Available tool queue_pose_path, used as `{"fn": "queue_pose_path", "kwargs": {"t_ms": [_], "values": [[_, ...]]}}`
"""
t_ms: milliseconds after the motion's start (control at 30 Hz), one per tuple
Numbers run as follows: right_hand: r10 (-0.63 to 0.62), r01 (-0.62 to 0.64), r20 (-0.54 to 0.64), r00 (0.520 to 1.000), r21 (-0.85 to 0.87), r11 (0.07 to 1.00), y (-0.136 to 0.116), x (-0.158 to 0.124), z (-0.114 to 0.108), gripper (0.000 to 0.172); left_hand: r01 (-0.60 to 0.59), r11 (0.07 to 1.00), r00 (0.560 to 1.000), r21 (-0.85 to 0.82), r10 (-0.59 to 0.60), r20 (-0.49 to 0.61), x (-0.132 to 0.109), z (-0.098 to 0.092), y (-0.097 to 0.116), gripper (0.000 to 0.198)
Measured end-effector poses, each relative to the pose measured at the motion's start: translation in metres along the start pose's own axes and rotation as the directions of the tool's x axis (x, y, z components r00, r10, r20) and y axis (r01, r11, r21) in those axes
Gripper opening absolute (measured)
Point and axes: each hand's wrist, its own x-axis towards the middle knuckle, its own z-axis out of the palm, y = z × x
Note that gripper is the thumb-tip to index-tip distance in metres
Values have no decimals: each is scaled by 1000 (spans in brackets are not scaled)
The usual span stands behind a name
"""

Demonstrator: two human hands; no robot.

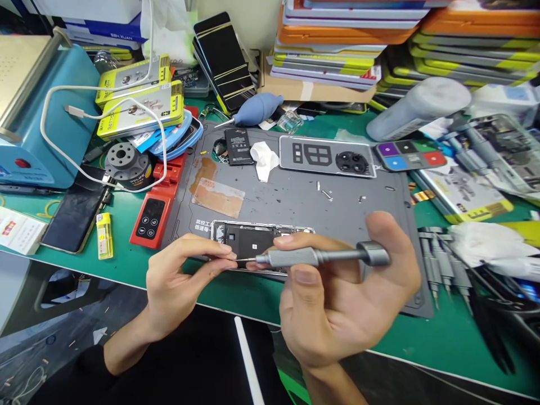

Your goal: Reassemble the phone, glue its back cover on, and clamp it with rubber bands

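My right hand [341, 304] holds a grey metal screwdriver [295, 257] almost level, its round cap against the raised index finger. The thin bit points left and reaches the fingertips of my left hand [177, 281]. The thumb and index finger of that hand are pinched together at the bit's tip; what lies between them is hidden. Behind both hands an opened phone [253, 242] lies on the grey work mat [270, 197], its dark inside facing up. My fingers cover its near edge and much of its right part.
On the mat are a phone back cover [327, 156], a black battery [238, 147], a crumpled white tissue [264, 160] and small loose parts. A red device [152, 216] stands left. Several screwdrivers [442, 259] lie right. Stacked boxes [329, 50] and a blue air blower [258, 109] are behind.
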Motion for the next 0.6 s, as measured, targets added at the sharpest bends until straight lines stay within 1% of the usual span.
{"fn": "queue_pose_path", "kwargs": {"t_ms": [167,233,367,500,600], "values": [[-28,29,40,999,-42,999,3,-3,-1,72,3,999,1000,44,-3,6,-1,-1,0,25],[-38,39,32,999,-39,998,4,-4,-1,71,5,999,1000,45,-6,13,-2,-1,0,26],[-10,10,14,1000,-29,1000,4,-6,-2,70,4,1000,1000,28,-4,16,-2,-1,1,27],[-60,63,26,998,-103,993,4,-7,-4,70,13,1000,1000,25,-14,23,-2,-1,1,25],[-88,91,25,996,-173,981,5,-8,-5,69,42,999,998,15,-42,40,-4,-3,0,29]]}}
